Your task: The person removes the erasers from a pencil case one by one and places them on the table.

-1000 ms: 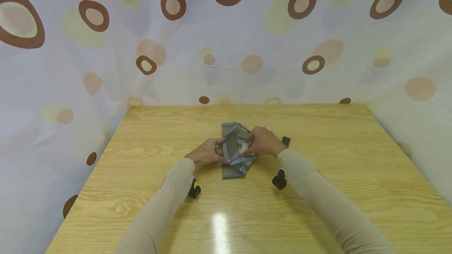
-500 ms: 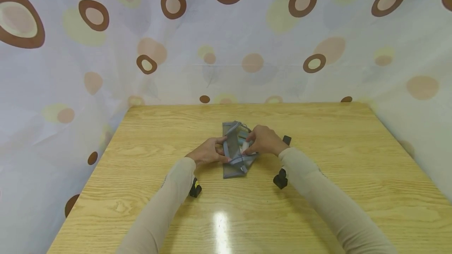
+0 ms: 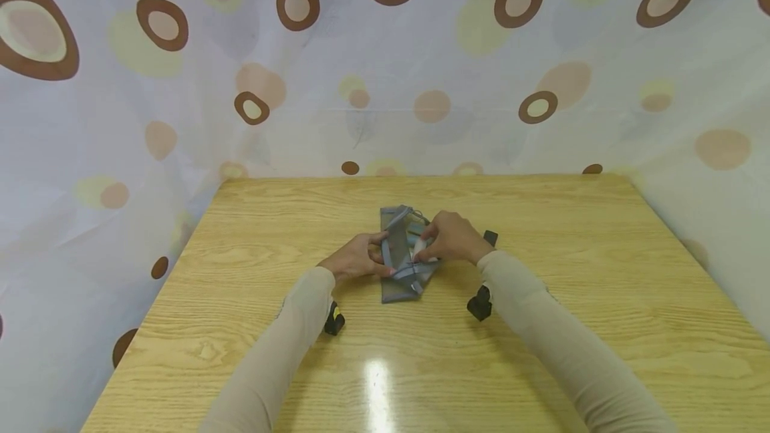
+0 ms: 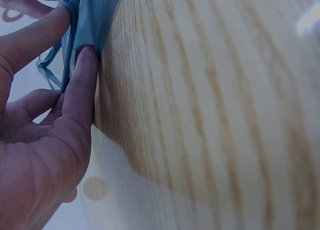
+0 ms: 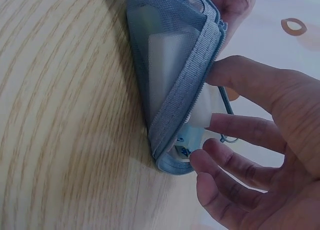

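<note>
A grey-blue mesh zipper pouch (image 3: 397, 289) lies on the table, its zipped mouth spread wide. My left hand (image 3: 356, 258) holds the pouch's left edge between thumb and fingers; the left wrist view shows the fingers (image 4: 80, 90) against the zipper side. At the mouth, my right hand (image 3: 452, 238) pinches a white block-like piece (image 5: 201, 109) between thumb and index finger. Most of that piece is inside, showing through the mesh. A light-blue item with dark print (image 5: 184, 144) also sits in the pouch. What lies deeper is hard to make out.
The wooden table (image 3: 271, 219) runs back to a white curtain (image 3: 385, 139) with brown and yellow circles. Black wrist camera mounts (image 3: 479, 304) hang beside both sleeves. Light glares off the table's front middle. A thin cord loop (image 5: 227, 102) trails from the pouch.
Hardly anything differs. Both hands keep their places on the pouch and the white piece; the whole view has shifted slightly with the head.
</note>
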`<state>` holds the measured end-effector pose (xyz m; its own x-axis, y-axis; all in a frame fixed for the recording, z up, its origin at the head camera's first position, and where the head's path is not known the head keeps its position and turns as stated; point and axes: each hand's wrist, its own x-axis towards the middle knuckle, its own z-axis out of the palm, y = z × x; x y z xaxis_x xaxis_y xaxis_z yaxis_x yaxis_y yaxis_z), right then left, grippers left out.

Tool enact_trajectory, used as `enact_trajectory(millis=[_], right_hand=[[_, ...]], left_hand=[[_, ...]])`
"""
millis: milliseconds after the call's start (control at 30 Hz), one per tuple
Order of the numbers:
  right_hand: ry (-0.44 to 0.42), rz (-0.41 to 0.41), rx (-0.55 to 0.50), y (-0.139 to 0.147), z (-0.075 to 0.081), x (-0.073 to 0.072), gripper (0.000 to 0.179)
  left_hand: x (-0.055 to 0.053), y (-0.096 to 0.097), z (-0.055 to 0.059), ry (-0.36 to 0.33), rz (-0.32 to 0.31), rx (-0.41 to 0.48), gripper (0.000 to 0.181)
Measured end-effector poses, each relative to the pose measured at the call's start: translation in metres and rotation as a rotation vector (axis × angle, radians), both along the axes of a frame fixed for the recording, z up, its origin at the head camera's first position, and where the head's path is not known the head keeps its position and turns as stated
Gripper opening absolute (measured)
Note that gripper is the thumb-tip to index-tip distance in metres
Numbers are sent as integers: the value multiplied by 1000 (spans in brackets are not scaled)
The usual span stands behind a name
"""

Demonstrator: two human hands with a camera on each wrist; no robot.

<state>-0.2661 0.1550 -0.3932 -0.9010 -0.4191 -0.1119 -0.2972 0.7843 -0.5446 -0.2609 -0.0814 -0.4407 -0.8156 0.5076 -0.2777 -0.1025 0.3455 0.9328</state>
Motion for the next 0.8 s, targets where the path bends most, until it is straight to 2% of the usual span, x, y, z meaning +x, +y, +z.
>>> enact_trajectory(millis=[167, 367, 800], right_hand=[[5, 3, -6, 2, 2, -2, 47], [-26, -34, -25, 8, 6, -6, 57], [26, -48, -90, 28, 18, -6, 48]], left_hand=[[0, 0, 1, 4, 1, -5, 93], [-1, 1, -1, 9, -2, 1, 94], [0, 2, -1, 28, -5, 11, 94]])
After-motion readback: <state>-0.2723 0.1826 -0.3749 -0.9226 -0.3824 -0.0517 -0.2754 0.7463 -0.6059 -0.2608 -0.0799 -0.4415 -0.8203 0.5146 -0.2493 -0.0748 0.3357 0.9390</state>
